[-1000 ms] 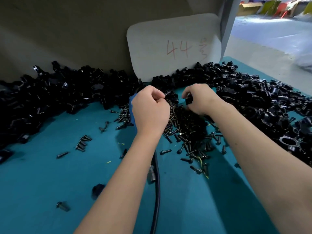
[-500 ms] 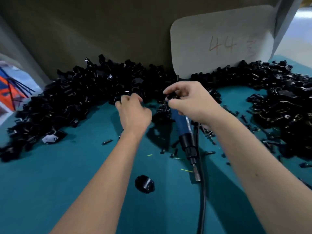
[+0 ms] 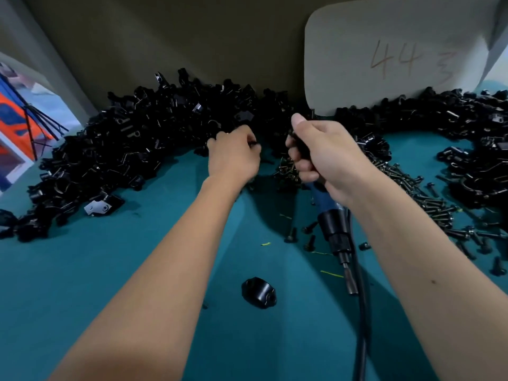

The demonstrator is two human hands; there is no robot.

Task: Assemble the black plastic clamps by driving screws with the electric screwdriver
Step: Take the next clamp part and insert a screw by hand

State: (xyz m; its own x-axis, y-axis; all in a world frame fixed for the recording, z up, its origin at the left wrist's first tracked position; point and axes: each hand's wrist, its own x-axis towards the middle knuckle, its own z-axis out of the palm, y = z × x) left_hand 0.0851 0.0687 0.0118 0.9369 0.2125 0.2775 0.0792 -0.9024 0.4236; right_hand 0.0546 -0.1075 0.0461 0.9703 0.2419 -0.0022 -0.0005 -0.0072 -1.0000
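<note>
Bare teal table point(image 3: 110, 284) lies nearest the person, clamp heap point(image 3: 123, 149) behind. Right hand point(image 3: 324, 158) grips the electric screwdriver point(image 3: 334, 229), tip toward the person; left hand point(image 3: 233, 158) curls into the heap, contents unclear.

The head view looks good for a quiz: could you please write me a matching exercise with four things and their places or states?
Things:
1. electric screwdriver
2. single black clamp
3. white card
4. loose screws

Places or states:
A. propped against the back wall, marked 44
B. gripped in the right hand
C. alone on the teal mat, between the forearms
D. scattered right of the right forearm

Pairs: 1-B, 2-C, 3-A, 4-D
</note>
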